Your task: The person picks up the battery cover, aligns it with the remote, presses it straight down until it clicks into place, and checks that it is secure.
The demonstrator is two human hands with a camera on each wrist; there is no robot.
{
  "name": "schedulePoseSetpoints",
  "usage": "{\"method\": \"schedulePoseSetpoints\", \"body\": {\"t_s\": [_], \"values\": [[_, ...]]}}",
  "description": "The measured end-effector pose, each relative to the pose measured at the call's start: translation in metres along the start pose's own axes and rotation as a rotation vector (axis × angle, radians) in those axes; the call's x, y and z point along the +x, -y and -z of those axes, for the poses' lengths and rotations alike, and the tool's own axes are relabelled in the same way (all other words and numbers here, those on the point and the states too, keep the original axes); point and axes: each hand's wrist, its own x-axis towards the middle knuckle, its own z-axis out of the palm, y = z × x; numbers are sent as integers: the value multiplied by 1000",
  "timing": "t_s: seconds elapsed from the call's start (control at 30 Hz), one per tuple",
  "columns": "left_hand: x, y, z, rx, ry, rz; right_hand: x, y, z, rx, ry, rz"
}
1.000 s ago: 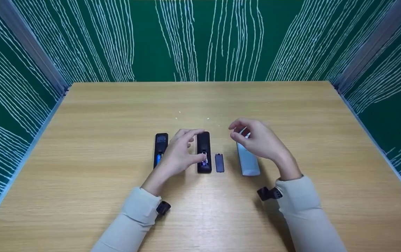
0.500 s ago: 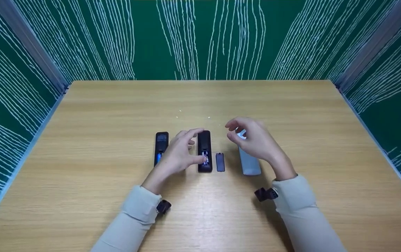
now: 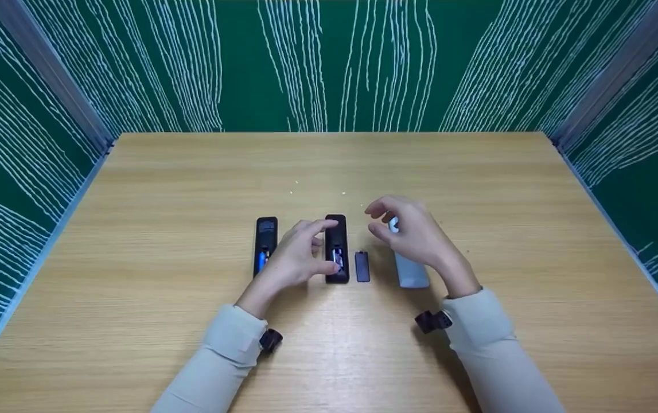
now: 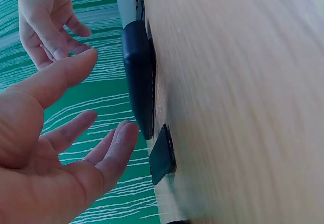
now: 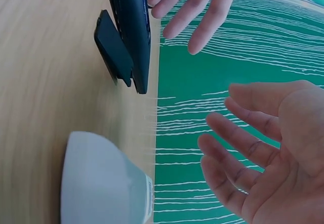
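A black remote control lies back up in the middle, with batteries in its uncovered compartment. My left hand hovers over its left side, fingers spread and holding nothing; the left wrist view shows a gap between fingers and remote. Just right of that remote lies a dark battery cover. My right hand hangs above a pale blue-grey remote, fingers loosely bent around air, and hides much of it. Another black remote with a blue battery is on the left, partly behind my left hand.
A second small black cover lies between the two black remotes, hidden from the head view by my left hand. Several tiny white bits are scattered on the wooden table beyond the remotes. Green walls with white lines surround the table.
My right hand has drifted a little to the left above the pale remote. My left hand has barely moved, its fingertips shifting slightly over the middle remote. The remotes and cover stay put.
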Motion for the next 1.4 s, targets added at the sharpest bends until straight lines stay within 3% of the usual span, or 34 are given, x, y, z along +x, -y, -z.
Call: {"method": "schedulePoseSetpoints", "body": {"t_s": [0.43, 0.63, 0.97, 1.23, 1.4], "values": [[2, 1, 1, 43, 49, 0, 1, 1, -5, 4, 28, -29], [3, 3, 1, 52, 48, -9, 2, -1, -8, 5, 44, -54], [3, 5, 0, 71, 33, 42, 3, -5, -14, 32, 69, -22], [4, 6, -2, 74, 43, 9, 3, -6, -15, 35, 80, -28], [5, 5, -3, 71, 48, 20, 3, -6, -16, 39, 88, -37]]}}
